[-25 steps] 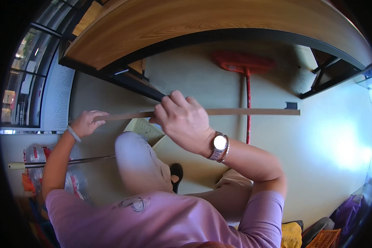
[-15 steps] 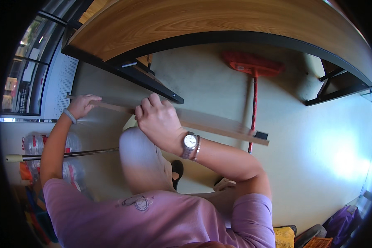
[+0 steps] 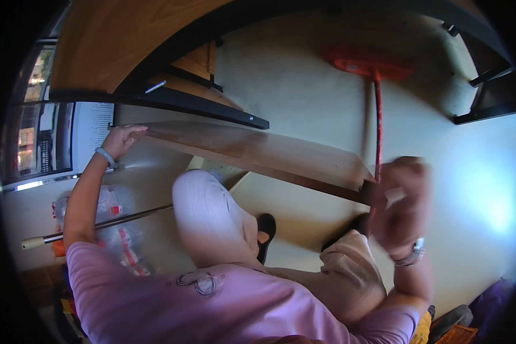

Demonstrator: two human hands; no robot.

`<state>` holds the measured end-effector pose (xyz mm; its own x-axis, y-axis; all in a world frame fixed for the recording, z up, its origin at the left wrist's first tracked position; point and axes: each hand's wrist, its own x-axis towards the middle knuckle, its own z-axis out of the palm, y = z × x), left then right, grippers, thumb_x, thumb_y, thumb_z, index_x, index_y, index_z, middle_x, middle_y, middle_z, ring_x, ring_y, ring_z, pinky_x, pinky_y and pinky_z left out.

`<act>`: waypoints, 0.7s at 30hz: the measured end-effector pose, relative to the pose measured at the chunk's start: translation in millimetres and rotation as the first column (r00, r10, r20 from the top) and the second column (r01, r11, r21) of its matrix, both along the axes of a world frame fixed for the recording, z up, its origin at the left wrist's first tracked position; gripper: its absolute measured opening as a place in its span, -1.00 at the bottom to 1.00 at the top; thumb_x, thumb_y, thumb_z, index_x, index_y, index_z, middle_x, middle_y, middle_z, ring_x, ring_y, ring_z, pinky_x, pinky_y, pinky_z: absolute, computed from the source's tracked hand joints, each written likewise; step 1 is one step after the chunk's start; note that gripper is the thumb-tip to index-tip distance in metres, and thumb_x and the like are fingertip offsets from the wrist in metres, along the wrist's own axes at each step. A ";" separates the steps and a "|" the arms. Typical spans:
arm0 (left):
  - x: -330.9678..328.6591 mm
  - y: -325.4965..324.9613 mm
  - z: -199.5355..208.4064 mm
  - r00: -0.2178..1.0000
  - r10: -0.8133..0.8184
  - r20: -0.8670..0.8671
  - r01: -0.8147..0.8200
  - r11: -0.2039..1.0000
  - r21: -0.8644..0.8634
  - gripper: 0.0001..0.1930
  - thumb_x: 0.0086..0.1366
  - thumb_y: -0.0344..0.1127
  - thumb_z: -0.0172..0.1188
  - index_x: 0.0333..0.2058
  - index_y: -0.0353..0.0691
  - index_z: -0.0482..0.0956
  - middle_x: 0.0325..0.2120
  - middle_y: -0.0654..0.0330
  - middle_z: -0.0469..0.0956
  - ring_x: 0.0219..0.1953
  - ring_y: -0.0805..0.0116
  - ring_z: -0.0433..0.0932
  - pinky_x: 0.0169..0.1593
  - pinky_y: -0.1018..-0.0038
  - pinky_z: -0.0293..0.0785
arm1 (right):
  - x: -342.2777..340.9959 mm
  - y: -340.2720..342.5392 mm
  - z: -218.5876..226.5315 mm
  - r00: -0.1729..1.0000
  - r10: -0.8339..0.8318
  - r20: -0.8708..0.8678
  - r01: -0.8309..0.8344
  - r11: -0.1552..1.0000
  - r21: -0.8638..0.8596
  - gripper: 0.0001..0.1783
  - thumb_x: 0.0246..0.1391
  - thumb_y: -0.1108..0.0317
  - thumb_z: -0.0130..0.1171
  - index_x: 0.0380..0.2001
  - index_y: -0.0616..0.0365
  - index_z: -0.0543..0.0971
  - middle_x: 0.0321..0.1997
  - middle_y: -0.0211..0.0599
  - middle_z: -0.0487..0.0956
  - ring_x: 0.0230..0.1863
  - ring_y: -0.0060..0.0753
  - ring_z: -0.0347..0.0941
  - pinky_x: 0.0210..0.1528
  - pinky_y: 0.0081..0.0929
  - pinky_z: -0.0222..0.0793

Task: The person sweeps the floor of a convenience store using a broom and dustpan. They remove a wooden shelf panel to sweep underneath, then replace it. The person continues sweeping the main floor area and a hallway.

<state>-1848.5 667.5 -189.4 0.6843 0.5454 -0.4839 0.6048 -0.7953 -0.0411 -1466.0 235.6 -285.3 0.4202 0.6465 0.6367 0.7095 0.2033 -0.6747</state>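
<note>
wooden board (image 3: 258, 155) held at both ends above the knees, over a pale floor (image 3: 304, 86).

the left hand (image 3: 119, 139) grips the far left end of the board, fingers curled on its edge, a light bracelet (image 3: 105, 156) on the wrist. the right hand (image 3: 404, 200) is at the right end, very blurred, so i cannot tell if the fingers are closed on it; a wristwatch (image 3: 411, 256) shows below. a red broom (image 3: 377, 86) lies on the floor behind the board, and a wooden tabletop (image 3: 114, 40) is at upper left.
</note>
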 end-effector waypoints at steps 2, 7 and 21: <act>5.7 -2.1 -0.6 1.000 0.020 0.016 -0.020 1.000 0.011 -0.55 0.03 -0.63 0.00 -0.07 -0.20 0.55 -0.10 0.04 0.57 -0.08 0.06 0.55 0.04 0.37 0.45 | 34.3 -39.8 -51.1 0.903 -0.383 -0.196 0.339 0.914 -0.222 -0.75 0.07 0.59 0.04 -0.14 0.20 0.44 -0.35 -0.33 0.45 -0.37 -0.53 0.35 -0.32 -0.62 0.29; 29.6 -12.2 -6.1 0.991 0.116 -0.069 -0.116 0.993 0.007 -0.64 0.09 -0.52 0.13 -0.09 -0.17 0.57 -0.16 0.04 0.59 -0.13 0.08 0.57 0.01 0.38 0.47 | 19.5 -120.2 -213.8 0.677 -0.725 -0.126 0.316 0.440 -0.841 -0.52 0.23 0.13 0.05 0.06 0.27 0.34 -0.20 -0.08 0.49 -0.40 -0.35 0.42 -0.34 -0.43 0.40; 23.9 -16.6 -25.3 0.993 -0.098 -0.067 0.092 0.991 -0.093 -0.61 0.05 -0.51 0.24 -0.08 -0.14 0.59 -0.08 0.07 0.56 -0.04 0.07 0.52 0.07 0.34 0.43 | -18.6 -139.8 -280.1 0.671 -0.695 -0.259 0.343 0.600 -0.722 -0.68 0.22 0.34 0.04 -0.04 0.32 0.43 -0.37 -0.11 0.50 -0.42 -0.35 0.42 -0.34 -0.45 0.36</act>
